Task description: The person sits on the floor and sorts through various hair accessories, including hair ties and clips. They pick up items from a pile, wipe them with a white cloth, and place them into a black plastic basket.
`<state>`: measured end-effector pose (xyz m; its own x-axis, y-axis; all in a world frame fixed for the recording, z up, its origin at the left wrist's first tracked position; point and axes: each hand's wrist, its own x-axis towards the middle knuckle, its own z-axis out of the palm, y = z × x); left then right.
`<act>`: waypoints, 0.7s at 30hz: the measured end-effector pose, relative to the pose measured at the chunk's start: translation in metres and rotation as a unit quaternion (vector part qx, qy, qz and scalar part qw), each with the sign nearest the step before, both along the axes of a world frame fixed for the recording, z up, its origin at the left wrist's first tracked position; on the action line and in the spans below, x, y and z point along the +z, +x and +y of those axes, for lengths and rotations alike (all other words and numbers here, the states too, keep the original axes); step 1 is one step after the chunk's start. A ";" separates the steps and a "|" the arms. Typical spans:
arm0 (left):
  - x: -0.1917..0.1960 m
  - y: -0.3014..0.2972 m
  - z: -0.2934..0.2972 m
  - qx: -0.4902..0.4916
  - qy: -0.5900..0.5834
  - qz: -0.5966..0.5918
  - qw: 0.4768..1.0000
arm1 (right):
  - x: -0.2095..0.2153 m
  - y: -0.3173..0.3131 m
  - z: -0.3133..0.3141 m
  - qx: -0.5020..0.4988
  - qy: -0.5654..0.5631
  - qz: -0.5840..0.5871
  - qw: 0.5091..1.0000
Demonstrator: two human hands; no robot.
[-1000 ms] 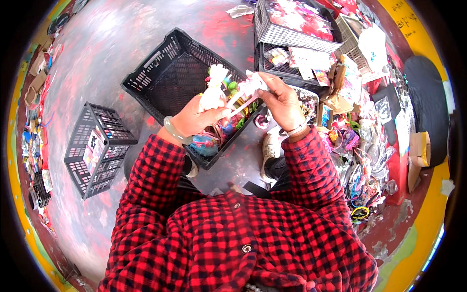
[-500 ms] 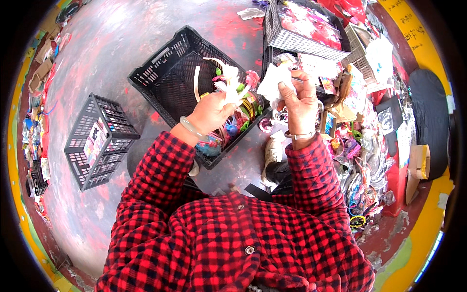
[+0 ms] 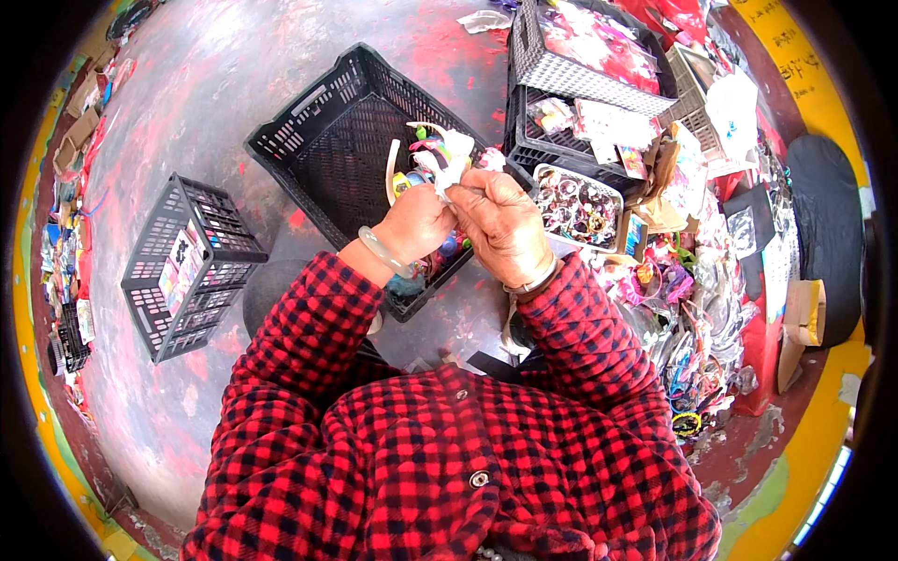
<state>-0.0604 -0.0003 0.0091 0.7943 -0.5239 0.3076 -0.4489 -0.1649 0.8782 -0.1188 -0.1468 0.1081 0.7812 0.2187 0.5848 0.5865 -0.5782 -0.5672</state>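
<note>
both forearms [image 3: 316, 313] reach forward and converge; the left hand [image 3: 416, 224] curls tight, and the right hand [image 3: 508, 229] pinches just beside it, fingers [image 3: 482, 208] bent.

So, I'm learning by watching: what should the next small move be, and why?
Probably steady the left hand and ease the right hand slightly aside, because the left grips a white curved band while the right is pinched close against the left, hiding what lies between.
</note>
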 end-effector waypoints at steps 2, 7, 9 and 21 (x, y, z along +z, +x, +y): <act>0.023 -0.004 -0.006 0.008 -0.009 -0.048 0.999 | 0.001 0.000 -0.007 0.062 0.035 0.043 0.997; 0.060 -0.006 0.001 -0.017 0.110 -0.060 0.992 | 0.018 0.003 -0.043 0.048 0.290 0.149 0.944; 0.060 -0.010 0.000 -0.017 0.124 -0.075 0.989 | 0.020 0.008 -0.051 -0.013 0.308 0.116 0.944; 0.070 -0.020 -0.001 -0.091 0.275 -0.228 0.929 | 0.015 0.017 -0.073 -0.078 0.414 0.209 0.883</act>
